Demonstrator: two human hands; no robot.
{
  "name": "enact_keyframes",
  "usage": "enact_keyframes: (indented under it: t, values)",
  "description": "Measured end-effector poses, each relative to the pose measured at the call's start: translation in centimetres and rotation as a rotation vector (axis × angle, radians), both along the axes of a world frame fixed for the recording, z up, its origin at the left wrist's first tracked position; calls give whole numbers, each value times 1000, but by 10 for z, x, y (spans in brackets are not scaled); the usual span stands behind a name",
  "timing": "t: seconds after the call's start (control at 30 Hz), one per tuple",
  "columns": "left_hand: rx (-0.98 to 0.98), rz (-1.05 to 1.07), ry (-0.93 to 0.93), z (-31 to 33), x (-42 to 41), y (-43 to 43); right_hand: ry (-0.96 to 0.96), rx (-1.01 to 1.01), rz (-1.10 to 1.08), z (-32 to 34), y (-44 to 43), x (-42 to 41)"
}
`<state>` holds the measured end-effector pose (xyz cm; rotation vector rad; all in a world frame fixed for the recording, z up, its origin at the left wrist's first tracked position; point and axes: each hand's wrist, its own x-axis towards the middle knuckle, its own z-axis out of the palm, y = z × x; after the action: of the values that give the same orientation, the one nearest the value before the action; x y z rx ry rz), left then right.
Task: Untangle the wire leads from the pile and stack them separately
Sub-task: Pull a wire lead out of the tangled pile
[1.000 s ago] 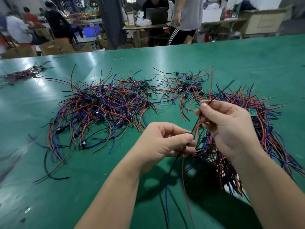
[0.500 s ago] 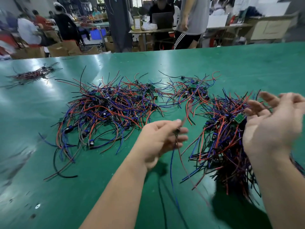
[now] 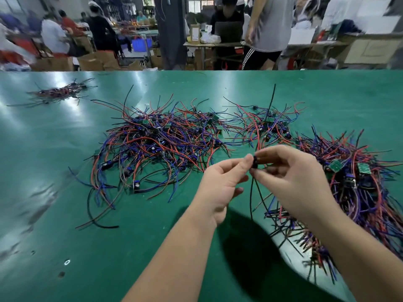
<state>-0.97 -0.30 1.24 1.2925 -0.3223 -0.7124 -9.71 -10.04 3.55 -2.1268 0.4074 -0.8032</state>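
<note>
Head camera view: two bare forearms are raised over the near edge of the green table (image 3: 54, 192). Between the hands, above the table's middle, one wire lead (image 3: 252, 192) is held up. Its black end piece (image 3: 254, 162) is pinched between the thumb and forefinger of the right hand (image 3: 292, 177), and its thin strands are left hanging toward the surface. The left hand (image 3: 220, 186) is curled, with its forefinger tip laid against that end piece. Whether it truly grips the piece cannot be told.

Toward the right edge a dense heap (image 3: 359, 192) of red, blue and black leads is spread, with small green circuit boards (image 3: 335, 165) seen on top — part of it is hidden behind the right forearm. Beyond the hands, at the table's centre, the large tangled pile (image 3: 157, 149) is spread wide. A smaller cluster (image 3: 269, 125) lies just beside it toward the right.

Near the far left corner a small bundle (image 3: 63, 91) is set well apart from the rest. Past the far edge, people (image 3: 268, 25) and cardboard boxes (image 3: 96, 61) are seen — blurred.
</note>
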Motion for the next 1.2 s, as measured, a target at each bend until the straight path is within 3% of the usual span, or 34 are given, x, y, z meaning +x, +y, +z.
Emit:
enact_keyframes:
  t: [0.13, 0.3, 0.43, 0.5, 0.7, 0.83, 1.0, 1.2]
  values:
    - [-6, 8, -57, 1, -2, 0, 131, -202, -4, 19, -2, 9]
    - [139, 149, -171, -6, 3, 0, 256, -417, -132, 70, -62, 64]
    - [204, 125, -208, -12, 4, 0, 725, -628, -112, 67, -94, 105]
    - [230, 121, -210, -14, 6, -1, 761, -624, -43, 51, -86, 116]
    - [311, 54, -268, -16, 7, -5, 709, -428, 271, -7, -18, 140]
    - [377, 37, -311, -19, 8, -3, 648, -369, 256, -14, -9, 142]
    - [227, 30, -132, -17, 8, -3, 264, 123, 175, 20, -18, 106]
    - [-62, 164, 27, -5, 7, -5, -65, 597, 397, 46, -19, 33]
